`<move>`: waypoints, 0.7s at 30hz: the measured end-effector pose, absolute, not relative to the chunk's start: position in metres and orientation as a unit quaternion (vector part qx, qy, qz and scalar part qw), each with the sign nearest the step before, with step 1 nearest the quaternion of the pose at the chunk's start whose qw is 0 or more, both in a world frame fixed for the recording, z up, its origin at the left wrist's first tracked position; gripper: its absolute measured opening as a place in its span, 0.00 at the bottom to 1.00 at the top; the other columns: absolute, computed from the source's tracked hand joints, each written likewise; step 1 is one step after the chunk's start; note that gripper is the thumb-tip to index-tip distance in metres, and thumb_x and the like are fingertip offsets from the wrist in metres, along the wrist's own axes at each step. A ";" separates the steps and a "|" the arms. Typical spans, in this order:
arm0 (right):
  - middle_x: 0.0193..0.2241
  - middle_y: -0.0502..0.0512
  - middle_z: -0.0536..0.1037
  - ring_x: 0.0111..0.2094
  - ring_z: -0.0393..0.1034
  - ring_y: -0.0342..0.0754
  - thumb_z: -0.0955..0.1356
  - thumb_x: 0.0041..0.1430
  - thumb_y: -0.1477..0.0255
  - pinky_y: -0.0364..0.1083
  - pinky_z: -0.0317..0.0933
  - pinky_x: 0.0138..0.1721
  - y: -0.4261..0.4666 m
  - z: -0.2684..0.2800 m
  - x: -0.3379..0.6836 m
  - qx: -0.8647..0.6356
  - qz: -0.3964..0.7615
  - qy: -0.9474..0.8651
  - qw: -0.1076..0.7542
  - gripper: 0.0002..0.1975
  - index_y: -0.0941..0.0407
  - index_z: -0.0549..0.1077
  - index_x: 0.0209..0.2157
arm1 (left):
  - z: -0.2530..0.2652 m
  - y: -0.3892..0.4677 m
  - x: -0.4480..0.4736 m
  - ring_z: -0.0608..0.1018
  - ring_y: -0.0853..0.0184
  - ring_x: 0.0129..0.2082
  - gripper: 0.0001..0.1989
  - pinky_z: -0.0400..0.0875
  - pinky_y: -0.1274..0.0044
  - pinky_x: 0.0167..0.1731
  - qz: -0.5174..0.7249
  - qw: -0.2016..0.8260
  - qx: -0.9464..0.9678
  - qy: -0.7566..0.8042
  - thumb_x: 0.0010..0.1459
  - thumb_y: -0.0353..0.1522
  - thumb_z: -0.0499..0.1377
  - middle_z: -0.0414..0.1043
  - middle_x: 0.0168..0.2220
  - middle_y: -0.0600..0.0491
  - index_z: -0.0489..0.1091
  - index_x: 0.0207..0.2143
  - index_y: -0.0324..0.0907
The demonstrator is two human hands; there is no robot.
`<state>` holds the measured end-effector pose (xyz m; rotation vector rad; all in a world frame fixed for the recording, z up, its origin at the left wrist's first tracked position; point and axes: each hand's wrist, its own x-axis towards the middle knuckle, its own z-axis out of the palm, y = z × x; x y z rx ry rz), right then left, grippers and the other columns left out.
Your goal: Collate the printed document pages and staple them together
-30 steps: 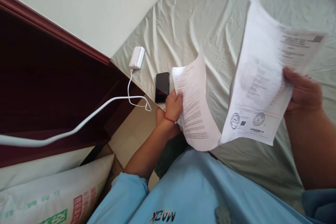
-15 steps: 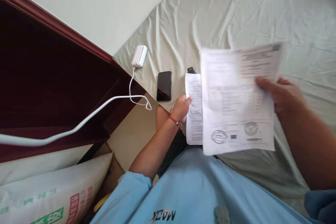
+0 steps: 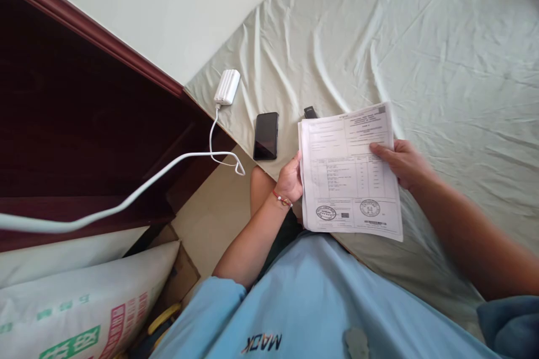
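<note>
A stack of printed papers (image 3: 351,179) lies between my two hands, above the front edge of the sheet-covered bed. The top page carries a table and two round stamps near its lower edge. My left hand (image 3: 290,179), with a red bracelet at the wrist, grips the stack's left edge; its fingers are partly hidden behind the pages. At the right edge my right hand (image 3: 404,162) pinches the papers, thumb on top. A small black object (image 3: 310,113) shows just past the stack's upper left corner. The black phone (image 3: 265,136) lies left of the papers.
A white power bank or adapter (image 3: 227,87) rests by the wall, with a white cable (image 3: 160,176) running off to the left. The wrinkled pale sheet (image 3: 455,78) spreads to the right. A dark red wooden panel (image 3: 84,95) and white printed sacks (image 3: 96,286) stand at left.
My right hand has moved left and down with its page. That page now lies over the paper in my left hand, the edges nearly lined up.
</note>
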<state>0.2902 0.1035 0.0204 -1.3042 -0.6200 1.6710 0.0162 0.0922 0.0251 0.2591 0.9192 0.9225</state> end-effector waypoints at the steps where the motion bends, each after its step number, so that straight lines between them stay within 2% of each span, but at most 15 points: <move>1: 0.23 0.54 0.85 0.19 0.80 0.55 0.84 0.53 0.63 0.50 0.78 0.17 0.103 0.020 0.290 -0.528 0.676 -0.255 0.448 0.13 0.52 0.82 0.31 | 0.026 0.092 0.016 0.84 0.46 0.59 0.26 0.77 0.57 0.63 0.429 0.788 0.121 0.425 0.69 0.47 0.62 0.86 0.54 0.41 0.79 0.60 0.40; 8: 0.23 0.52 0.84 0.18 0.80 0.54 0.84 0.54 0.63 0.50 0.78 0.18 0.101 0.018 0.284 -0.512 0.676 -0.260 0.462 0.13 0.52 0.82 0.32 | 0.026 0.088 0.015 0.82 0.45 0.62 0.29 0.76 0.56 0.64 0.435 0.787 0.143 0.412 0.67 0.51 0.64 0.85 0.55 0.41 0.79 0.61 0.42; 14: 0.23 0.53 0.84 0.20 0.80 0.55 0.84 0.56 0.63 0.50 0.78 0.18 0.100 0.015 0.279 -0.502 0.682 -0.259 0.466 0.13 0.54 0.82 0.34 | 0.020 0.085 0.013 0.82 0.44 0.63 0.25 0.76 0.55 0.65 0.443 0.774 0.143 0.428 0.62 0.43 0.70 0.85 0.55 0.40 0.81 0.57 0.41; 17: 0.24 0.55 0.84 0.24 0.82 0.59 0.82 0.57 0.60 0.53 0.78 0.20 0.099 0.013 0.278 -0.535 0.665 -0.278 0.441 0.14 0.53 0.81 0.35 | 0.020 0.084 0.014 0.82 0.44 0.64 0.23 0.75 0.55 0.66 0.451 0.762 0.162 0.435 0.58 0.39 0.74 0.86 0.54 0.40 0.81 0.54 0.40; 19: 0.30 0.56 0.85 0.32 0.84 0.61 0.80 0.59 0.59 0.56 0.81 0.26 0.100 0.012 0.282 -0.578 0.607 -0.344 0.424 0.13 0.52 0.81 0.38 | 0.022 0.082 0.015 0.81 0.44 0.65 0.23 0.75 0.56 0.67 0.463 0.751 0.175 0.438 0.56 0.38 0.75 0.86 0.52 0.40 0.81 0.52 0.39; 21: 0.41 0.56 0.87 0.45 0.84 0.63 0.79 0.58 0.62 0.61 0.83 0.41 0.103 0.013 0.288 -0.618 0.476 -0.451 0.434 0.16 0.50 0.81 0.46 | 0.026 0.079 0.017 0.79 0.44 0.66 0.23 0.74 0.56 0.68 0.472 0.743 0.194 0.433 0.56 0.40 0.76 0.86 0.52 0.40 0.81 0.51 0.39</move>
